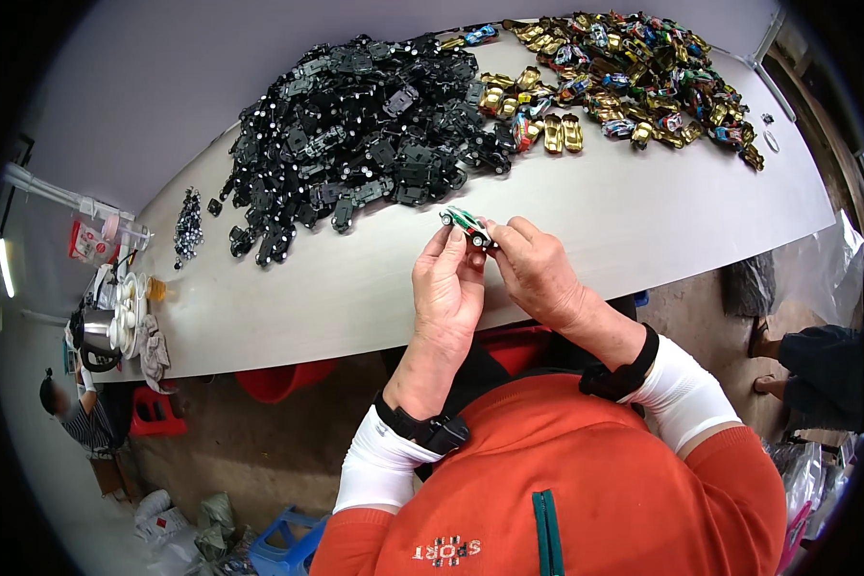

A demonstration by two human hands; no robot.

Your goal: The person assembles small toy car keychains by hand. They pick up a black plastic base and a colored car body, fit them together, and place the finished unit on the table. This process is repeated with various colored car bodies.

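Green, rounded toy car (465, 221) between hands (448, 293) (540, 272)

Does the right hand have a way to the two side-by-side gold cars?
Probably yes: bare table lies between the right hand and the gold cars, though it is busy at the green-white car.

The left-hand grip (448, 293) and right-hand grip (542, 269) both hold a little green and white toy car (465, 225) over the big tabletop (643, 211). A huge pile of black car parts (355, 134) sits behind it. Shiny, bright cars (634, 82) are heaped farther right. Small silvery bits (189, 230) lie left.
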